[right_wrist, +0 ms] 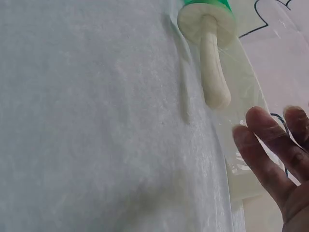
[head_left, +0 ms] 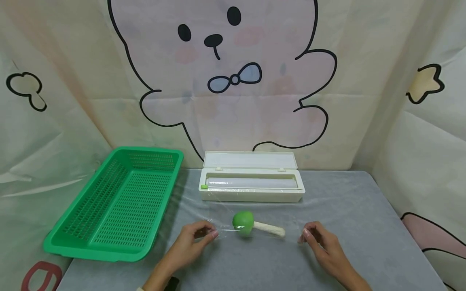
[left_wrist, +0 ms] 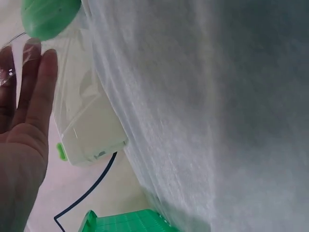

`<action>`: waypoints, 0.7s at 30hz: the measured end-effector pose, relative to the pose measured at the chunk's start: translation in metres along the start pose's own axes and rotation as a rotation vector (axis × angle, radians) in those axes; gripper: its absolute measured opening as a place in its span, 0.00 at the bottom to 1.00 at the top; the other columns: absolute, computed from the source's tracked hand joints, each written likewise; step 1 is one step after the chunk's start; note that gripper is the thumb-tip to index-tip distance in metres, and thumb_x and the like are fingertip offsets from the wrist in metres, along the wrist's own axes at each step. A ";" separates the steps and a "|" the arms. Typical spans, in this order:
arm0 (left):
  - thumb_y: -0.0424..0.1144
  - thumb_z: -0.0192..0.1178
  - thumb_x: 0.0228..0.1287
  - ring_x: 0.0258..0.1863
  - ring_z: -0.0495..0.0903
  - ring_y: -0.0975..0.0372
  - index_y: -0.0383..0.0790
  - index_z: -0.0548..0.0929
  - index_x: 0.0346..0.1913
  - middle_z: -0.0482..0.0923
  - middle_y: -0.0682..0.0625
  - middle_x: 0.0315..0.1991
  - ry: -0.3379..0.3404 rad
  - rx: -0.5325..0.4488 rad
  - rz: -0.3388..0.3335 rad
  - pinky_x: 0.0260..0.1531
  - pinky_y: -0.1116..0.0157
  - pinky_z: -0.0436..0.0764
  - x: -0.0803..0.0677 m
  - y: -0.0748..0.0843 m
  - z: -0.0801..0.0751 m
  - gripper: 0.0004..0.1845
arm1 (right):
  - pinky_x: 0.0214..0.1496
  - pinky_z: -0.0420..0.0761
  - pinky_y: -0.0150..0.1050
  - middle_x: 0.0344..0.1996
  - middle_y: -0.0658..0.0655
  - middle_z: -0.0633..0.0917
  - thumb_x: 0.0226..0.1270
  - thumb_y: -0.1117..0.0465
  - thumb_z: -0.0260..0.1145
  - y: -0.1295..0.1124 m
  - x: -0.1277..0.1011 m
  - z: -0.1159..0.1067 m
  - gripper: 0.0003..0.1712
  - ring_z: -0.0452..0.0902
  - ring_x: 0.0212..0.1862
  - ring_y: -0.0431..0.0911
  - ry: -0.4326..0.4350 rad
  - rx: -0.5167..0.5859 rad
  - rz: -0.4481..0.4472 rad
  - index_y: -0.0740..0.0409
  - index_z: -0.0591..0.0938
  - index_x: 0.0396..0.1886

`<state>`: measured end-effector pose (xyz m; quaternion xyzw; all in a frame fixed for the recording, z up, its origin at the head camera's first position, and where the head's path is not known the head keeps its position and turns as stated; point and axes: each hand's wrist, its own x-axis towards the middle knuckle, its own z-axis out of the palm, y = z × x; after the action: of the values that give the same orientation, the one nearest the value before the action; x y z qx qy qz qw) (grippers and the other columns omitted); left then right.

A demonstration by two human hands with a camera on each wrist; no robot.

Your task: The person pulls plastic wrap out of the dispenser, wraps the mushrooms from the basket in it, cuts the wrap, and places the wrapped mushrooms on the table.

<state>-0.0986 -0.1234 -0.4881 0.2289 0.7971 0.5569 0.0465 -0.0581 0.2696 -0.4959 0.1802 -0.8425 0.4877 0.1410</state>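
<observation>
A toy mushroom (head_left: 243,222) with a green cap and a pale stem (right_wrist: 213,67) lies on its side on the grey table, its stem pointing right. Clear cling film (head_left: 226,229) stretches across it between the two hands. My left hand (head_left: 190,242) pinches the film's left edge between thumb and fingers, just left of the cap. Beyond the stem's tip, my right hand (head_left: 324,247) pinches the right edge. In the left wrist view the green cap (left_wrist: 50,18) shows above the fingertips. The film is transparent, so its far edge is hard to make out.
Behind the mushroom stands a white cling film dispenser (head_left: 251,196), lid raised, with a film roll (head_left: 251,183) inside and a green slider (head_left: 204,186). A green perforated basket (head_left: 145,252) sits at the left. Cartoon-printed curtains (head_left: 364,81) surround the grey table (head_left: 364,210).
</observation>
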 end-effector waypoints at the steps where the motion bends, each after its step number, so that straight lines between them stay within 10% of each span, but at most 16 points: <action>1: 0.41 0.64 0.72 0.36 0.84 0.61 0.43 0.85 0.41 0.84 0.51 0.35 0.004 -0.028 -0.025 0.44 0.62 0.85 0.001 0.000 0.000 0.05 | 0.35 0.83 0.33 0.30 0.51 0.84 0.73 0.79 0.57 0.000 0.001 0.001 0.11 0.83 0.31 0.43 0.014 0.004 0.007 0.61 0.77 0.43; 10: 0.39 0.59 0.76 0.35 0.85 0.54 0.32 0.80 0.44 0.83 0.46 0.33 0.029 -0.155 -0.059 0.39 0.57 0.87 0.010 0.003 0.000 0.11 | 0.26 0.83 0.37 0.24 0.51 0.81 0.77 0.75 0.55 0.001 0.013 0.008 0.05 0.81 0.23 0.44 0.084 0.023 0.089 0.65 0.76 0.43; 21: 0.38 0.63 0.73 0.22 0.84 0.52 0.34 0.84 0.40 0.80 0.40 0.24 0.364 -0.171 -0.154 0.24 0.60 0.86 0.035 0.004 0.014 0.08 | 0.14 0.76 0.32 0.22 0.61 0.78 0.76 0.69 0.61 0.007 0.041 0.021 0.05 0.74 0.13 0.40 0.212 -0.052 0.164 0.61 0.79 0.37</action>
<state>-0.1235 -0.0960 -0.4831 0.0582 0.7573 0.6494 -0.0365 -0.0993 0.2476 -0.4949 0.0545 -0.8471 0.4918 0.1936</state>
